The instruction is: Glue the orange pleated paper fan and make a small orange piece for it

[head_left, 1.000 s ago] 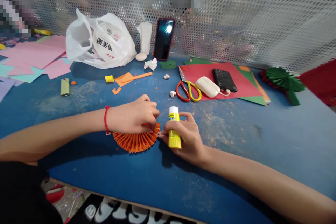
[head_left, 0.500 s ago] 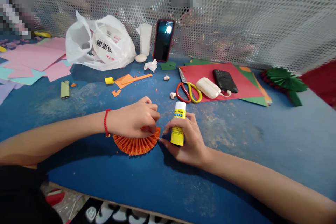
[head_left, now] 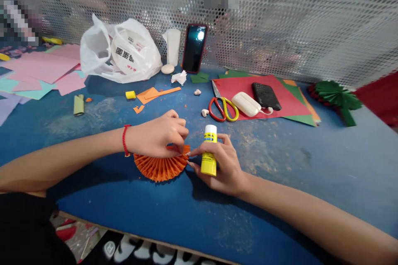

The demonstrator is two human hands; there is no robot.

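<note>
Blue tabletop (head_left: 124, 211): left grip (head_left: 161, 136) pinches an orange fan (head_left: 160, 169) beneath it; right grip (head_left: 226, 166) clasps a glue stick (head_left: 208, 167).

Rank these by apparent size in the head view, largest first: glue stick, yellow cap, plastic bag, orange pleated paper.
1. Plastic bag
2. Orange pleated paper, judged by its visible part
3. Glue stick
4. Yellow cap
</note>
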